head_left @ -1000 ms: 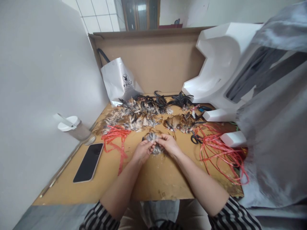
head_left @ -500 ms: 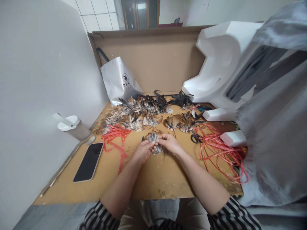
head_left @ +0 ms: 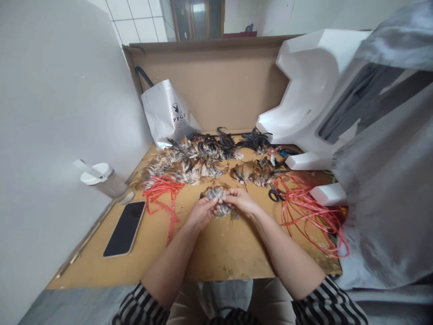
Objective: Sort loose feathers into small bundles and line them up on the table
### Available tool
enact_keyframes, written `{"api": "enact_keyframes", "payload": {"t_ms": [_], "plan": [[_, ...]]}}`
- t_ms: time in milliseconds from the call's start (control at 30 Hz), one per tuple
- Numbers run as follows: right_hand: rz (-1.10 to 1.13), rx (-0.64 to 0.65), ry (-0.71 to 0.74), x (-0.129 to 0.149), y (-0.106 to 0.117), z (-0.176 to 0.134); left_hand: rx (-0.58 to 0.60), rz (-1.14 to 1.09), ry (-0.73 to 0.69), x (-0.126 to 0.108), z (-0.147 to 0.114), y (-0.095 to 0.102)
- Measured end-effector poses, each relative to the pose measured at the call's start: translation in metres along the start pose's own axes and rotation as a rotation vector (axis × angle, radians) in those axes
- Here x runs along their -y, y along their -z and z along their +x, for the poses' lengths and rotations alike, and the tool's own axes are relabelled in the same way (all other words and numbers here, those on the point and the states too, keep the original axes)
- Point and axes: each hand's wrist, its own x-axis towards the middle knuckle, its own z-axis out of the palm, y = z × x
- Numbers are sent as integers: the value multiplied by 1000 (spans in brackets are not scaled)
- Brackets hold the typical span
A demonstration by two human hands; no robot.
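Both my hands meet over a small bunch of brown and grey feathers [head_left: 223, 210] on the cardboard surface. My left hand [head_left: 204, 212] pinches at the bunch, thumb and fingers closed. From the other side my right hand [head_left: 241, 201] is closed in a pinch on the same feathers, its fingertips almost touching the left ones. What exactly lies between the fingertips is too small to make out. Just beyond are a brown feather bundle [head_left: 253, 171] and a long heap of mixed feathers [head_left: 199, 169]. Black feathers [head_left: 255, 139] lie farther back.
Red plastic strips [head_left: 164, 187] lie left of my hands, near a phone [head_left: 125, 229] and a lidded cup [head_left: 104, 179]. To the right are scissors [head_left: 276, 194], a tangle of red cord [head_left: 307, 216] and white foam [head_left: 304, 90]. A silver bag [head_left: 165, 113] stands at the back.
Very little differs. My fingers have shifted slightly at the feather bunch, and more of its brown top shows above them.
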Motion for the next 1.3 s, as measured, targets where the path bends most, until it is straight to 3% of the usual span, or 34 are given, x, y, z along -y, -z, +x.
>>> {"api": "enact_keyframes", "payload": {"t_ms": [267,1000,1300], "plan": [[35,-115,0,-11,1,6,-71,32,-7,0,-1,-4],[123,-109,-11,-9,-4,6,-97,87,-76,3,2,-1],[103,-133,-10,-15,-4,8,-56,108,-78,4,2,-1]]}}
